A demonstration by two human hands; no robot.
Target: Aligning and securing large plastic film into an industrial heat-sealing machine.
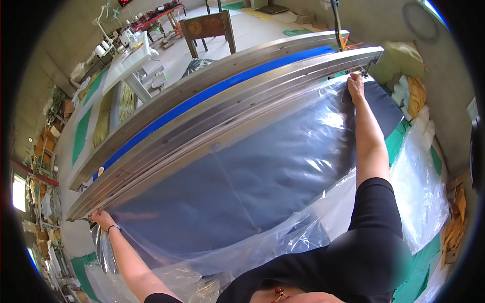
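The left hand [102, 218] and right hand [355, 87], fingers closed, seem to pinch opposite ends of clear plastic film [300, 236], spread across a dark surface [385, 105]. The film looks light, limp, slippery and easily creased; its far corners seem the best hold. Both arms reach wide, nearly straight, toward long metal bars [242, 96].

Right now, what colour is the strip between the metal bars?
The strip is bright blue, seen best in the head view.
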